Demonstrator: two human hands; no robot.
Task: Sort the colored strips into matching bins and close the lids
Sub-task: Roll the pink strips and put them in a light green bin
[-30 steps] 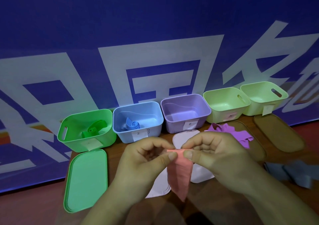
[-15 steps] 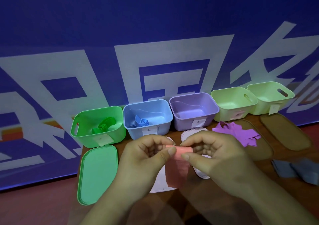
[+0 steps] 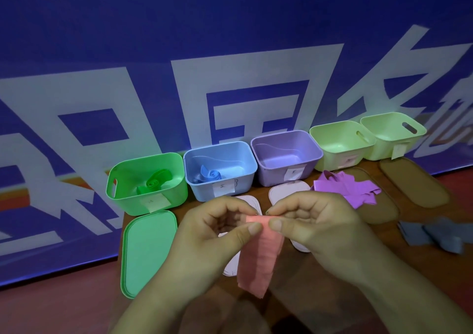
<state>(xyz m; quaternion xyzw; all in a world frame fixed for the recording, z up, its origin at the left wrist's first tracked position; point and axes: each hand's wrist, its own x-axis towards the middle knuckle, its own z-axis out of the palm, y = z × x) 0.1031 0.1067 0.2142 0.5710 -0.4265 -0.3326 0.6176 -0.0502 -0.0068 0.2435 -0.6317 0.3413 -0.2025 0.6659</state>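
At the near middle of the table [image 3: 384,244], both thumbs and forefingers pinch the top edge of a pink strip [image 3: 258,257]. The left hand [image 3: 212,233] grips its left corner and the right hand [image 3: 314,226] its right corner, with thumb tips nearly touching. The other fingers of each hand are curled in behind. The strip hangs down from the pinch, wrinkled, above the table and in front of the row of bins.

Under the hands lie two white lids [image 3: 289,192], partly hidden. To the left a green lid [image 3: 146,249] lies flat at the table's edge, just in front of the green bin [image 3: 133,200], which holds a rolled green strip [image 3: 153,184]. Next in the row, the blue bin [image 3: 204,192] holds a rolled blue strip [image 3: 210,176]. The purple bin [image 3: 271,175] beside it and the two pale green bins [image 3: 330,159] further right show no strips inside. All five bins stand open, each with a paper label on its front.

A pile of purple strips [image 3: 343,187] lies right of the hands, partly on one of two brown lids [image 3: 414,182]. Grey-blue strips [image 3: 430,233] lie at the far right. A blue and white banner [image 3: 230,39] hangs behind.
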